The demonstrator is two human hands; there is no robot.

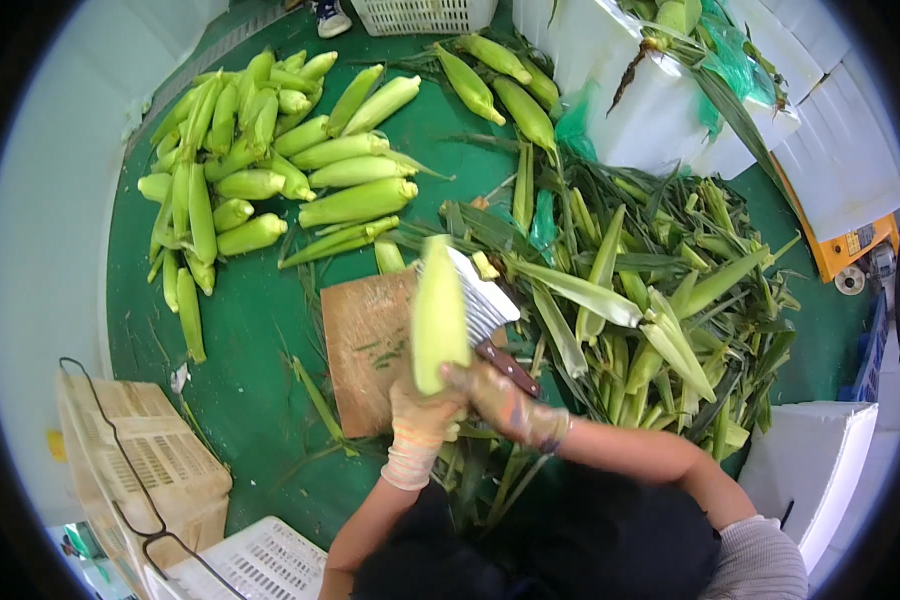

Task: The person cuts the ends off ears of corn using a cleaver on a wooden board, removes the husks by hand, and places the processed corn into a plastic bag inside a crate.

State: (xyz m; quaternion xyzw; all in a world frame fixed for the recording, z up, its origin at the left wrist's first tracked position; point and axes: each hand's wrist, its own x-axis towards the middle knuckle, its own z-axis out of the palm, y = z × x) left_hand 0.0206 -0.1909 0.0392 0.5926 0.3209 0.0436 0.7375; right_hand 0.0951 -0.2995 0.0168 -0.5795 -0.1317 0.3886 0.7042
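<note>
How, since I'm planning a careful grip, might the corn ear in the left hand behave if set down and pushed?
The corn ear would probably stay stiff: it extends straight beyond the left hand with no visible bend. Its rounded sides suggest it could roll, and its tapering shape may make that roll uneven.

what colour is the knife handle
The knife handle is reddish brown with pale rivets, best seen in the head view.

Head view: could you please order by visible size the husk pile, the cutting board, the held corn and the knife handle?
1. Husk pile
2. Cutting board, partly hidden
3. Held corn
4. Knife handle
</note>
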